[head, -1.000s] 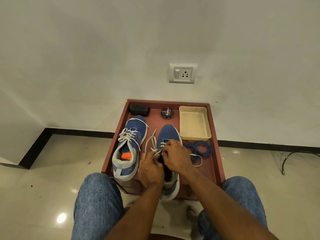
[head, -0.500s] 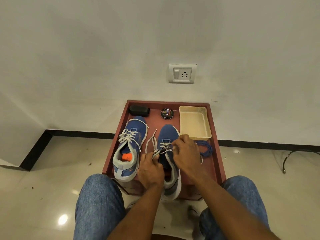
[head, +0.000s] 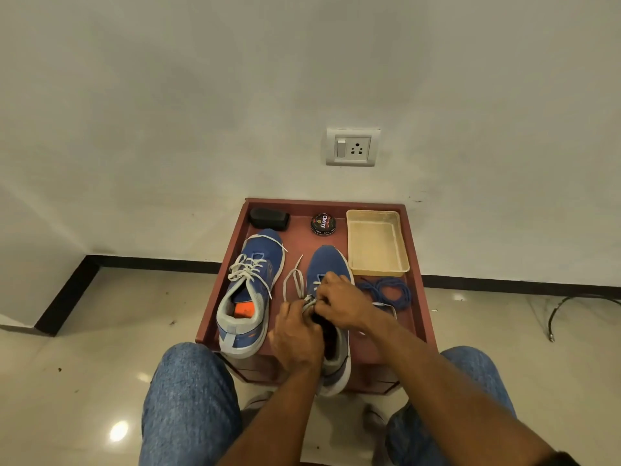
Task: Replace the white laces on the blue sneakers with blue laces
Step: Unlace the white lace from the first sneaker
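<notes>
The right hand [head: 339, 302] has drawn back beside the left hand [head: 295, 334], both hands' fingers pinching the right sneaker's [head: 327, 267] white lace [head: 294, 280].

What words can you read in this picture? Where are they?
"Cherry": on the lid of the small round black shoe polish tin at the back of the reddish-brown wooden tray.
Smaller print on the rim of that tin: too small to read.
Orange patch inside the blue sneaker with white laces: no letters can be made out.
White wall socket with switch: no words on it.
</notes>
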